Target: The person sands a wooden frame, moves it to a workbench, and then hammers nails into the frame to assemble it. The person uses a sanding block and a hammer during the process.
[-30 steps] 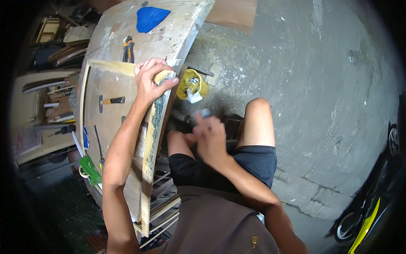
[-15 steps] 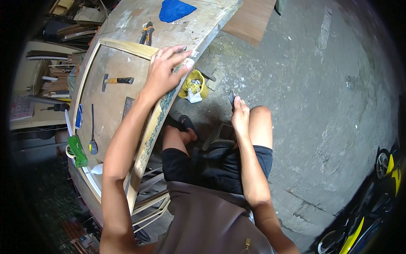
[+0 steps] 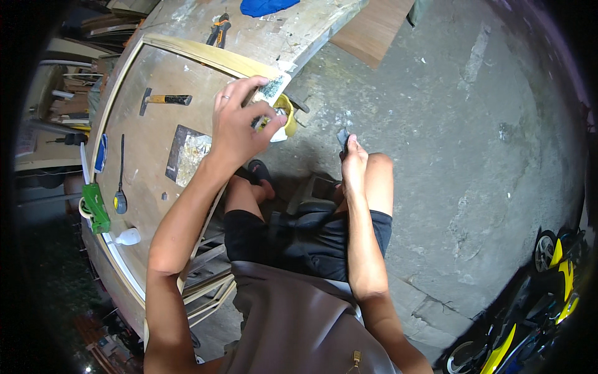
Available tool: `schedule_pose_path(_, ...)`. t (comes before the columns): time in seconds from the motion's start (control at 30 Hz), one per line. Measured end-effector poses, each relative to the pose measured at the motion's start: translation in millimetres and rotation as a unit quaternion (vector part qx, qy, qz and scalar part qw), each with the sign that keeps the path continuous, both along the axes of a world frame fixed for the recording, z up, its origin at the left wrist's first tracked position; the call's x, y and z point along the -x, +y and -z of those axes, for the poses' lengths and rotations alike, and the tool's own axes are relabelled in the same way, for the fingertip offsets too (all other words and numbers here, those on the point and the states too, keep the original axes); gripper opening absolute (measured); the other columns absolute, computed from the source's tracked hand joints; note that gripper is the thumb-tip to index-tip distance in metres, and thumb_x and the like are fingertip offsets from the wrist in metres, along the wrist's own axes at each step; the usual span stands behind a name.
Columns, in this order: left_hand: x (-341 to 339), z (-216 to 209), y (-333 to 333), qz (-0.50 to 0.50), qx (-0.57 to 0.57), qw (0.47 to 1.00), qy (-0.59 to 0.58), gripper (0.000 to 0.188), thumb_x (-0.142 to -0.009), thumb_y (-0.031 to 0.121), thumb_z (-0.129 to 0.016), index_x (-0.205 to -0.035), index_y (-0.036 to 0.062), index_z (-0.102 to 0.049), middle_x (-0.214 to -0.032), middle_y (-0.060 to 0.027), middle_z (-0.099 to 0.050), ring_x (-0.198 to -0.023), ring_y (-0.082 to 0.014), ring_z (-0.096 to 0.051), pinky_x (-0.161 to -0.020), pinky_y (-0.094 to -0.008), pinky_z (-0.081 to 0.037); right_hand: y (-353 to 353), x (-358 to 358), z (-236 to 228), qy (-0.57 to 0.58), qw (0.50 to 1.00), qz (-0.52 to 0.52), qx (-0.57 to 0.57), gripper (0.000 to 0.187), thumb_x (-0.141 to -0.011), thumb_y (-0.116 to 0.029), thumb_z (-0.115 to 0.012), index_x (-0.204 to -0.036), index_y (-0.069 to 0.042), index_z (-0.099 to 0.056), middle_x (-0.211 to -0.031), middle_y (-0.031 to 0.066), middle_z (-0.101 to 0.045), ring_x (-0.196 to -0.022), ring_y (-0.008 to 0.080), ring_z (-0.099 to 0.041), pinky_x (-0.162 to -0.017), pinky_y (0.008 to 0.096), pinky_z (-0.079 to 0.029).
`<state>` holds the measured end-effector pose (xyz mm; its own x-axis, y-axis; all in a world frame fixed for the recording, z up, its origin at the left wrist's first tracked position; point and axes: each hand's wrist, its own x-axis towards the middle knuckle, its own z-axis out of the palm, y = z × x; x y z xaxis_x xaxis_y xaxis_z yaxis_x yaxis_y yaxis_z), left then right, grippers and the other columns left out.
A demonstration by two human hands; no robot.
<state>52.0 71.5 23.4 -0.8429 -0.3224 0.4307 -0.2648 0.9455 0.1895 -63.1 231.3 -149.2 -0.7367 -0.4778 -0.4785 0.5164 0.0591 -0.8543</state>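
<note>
My left hand [image 3: 240,121] is open, its fingers bent and spread with the thumb apart, at the corner of a pale wooden frame [image 3: 212,55] lying on the workbench. Its index fingertip is over the frame's green-speckled end [image 3: 274,87]; whether it touches, I cannot tell. Beyond the thumb, a yellow bucket [image 3: 289,111] with scraps in it is partly hidden. Above my right thigh, my right hand [image 3: 354,165] is closed around a small flat grey blade [image 3: 342,135], whose tip points away from me. The rest of that tool is hidden in the fingers.
On the workbench [image 3: 156,128] are a hammer [image 3: 167,100], pliers [image 3: 218,31], a stained dark plate [image 3: 177,156], a tape measure [image 3: 120,201], a green tape dispenser [image 3: 95,209], a white bottle [image 3: 129,237] and a blue cloth [image 3: 268,6]. A yellow-and-black motorcycle [image 3: 564,277] stands at right.
My left hand has lifted and drawn back from the frame's corner, its fingers bending more. My right hand stays closed on the blade, which is turned slightly. The whole view has shifted a little.
</note>
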Motion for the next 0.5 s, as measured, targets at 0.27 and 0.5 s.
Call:
schedule_pose_path(0.27,43,0,-19,-0.073,0.013,0.997,0.007,0.034,-0.061,0.027,-0.075,-0.088,0.0090,-0.065,-0.089,-0.0064,-0.060,-0.089,-0.0247,-0.055,-0.077,-0.0362,-0.039,-5,-6,-6,0.011,1.000,0.010,0.003,0.036,-0.095,-0.035,-0.044,-0.086,-0.004,-0.060,-0.061,-0.0046,-0.039,-0.055,0.0067,-0.033,-0.051,0.0231,-0.028)
schedule_pose_path(0.5,51,3,-24,-0.045,0.039,0.998,0.009,0.022,-0.064,0.025,-0.072,-0.078,0.0075,-0.069,-0.076,-0.0056,-0.060,-0.078,-0.0236,-0.057,-0.074,-0.0345,-0.039,2,1,4,0.009,1.000,0.004,0.007,0.036,-0.096,-0.034,-0.043,-0.090,-0.002,-0.061,-0.062,-0.0051,-0.039,-0.055,0.0064,-0.032,-0.051,0.0228,-0.028)
